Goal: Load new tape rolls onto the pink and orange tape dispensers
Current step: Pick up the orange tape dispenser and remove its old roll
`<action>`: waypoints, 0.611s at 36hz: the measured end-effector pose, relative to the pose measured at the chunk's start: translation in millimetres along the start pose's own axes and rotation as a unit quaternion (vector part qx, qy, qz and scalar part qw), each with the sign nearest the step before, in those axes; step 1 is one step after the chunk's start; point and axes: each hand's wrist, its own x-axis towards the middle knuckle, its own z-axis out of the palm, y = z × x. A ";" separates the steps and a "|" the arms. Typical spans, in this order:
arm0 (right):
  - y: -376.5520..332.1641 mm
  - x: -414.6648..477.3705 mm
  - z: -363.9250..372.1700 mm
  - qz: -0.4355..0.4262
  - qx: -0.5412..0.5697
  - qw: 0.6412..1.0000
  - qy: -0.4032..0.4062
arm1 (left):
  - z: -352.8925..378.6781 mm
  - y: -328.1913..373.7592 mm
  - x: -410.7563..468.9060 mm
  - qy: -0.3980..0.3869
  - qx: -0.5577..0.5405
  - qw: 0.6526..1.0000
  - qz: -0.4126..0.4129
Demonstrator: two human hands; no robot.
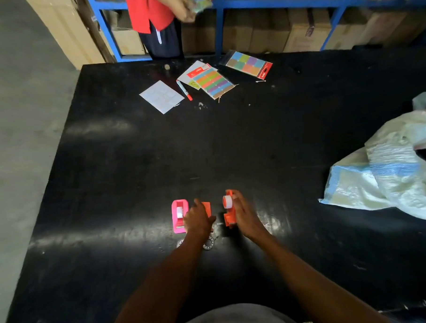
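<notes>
Loading the orange plastic tape dispenser body (228, 215), near centre of the black tabletop (230, 141): right hand (243, 215) grasps it, small white tape roll (227, 201) seated at its far end. Left hand (197, 219) rests on a separate orange plastic piece (206, 208), grip unclear. Pink plastic dispenser (179, 215), just left, appears already loaded. Next, judged: refit the orange piece squarely
</notes>
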 end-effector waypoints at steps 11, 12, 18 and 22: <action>0.3 -7.0 -4.8 -0.001 -0.035 0.999 0.005 | -4.8 -8.4 -2.1 0.061 -0.033 0.993 0.094; 0.0 -8.9 -4.5 -0.004 -0.036 0.999 0.007 | -7.6 -8.2 -4.2 0.072 -0.057 0.989 0.120; -1.9 -23.3 -3.2 -0.015 -0.031 0.999 0.019 | -19.4 -9.8 -24.8 0.027 -0.285 0.921 0.266; -0.9 -31.2 -4.5 -0.023 -0.021 0.999 0.013 | -22.2 -8.4 -40.7 -0.084 -0.304 0.903 0.291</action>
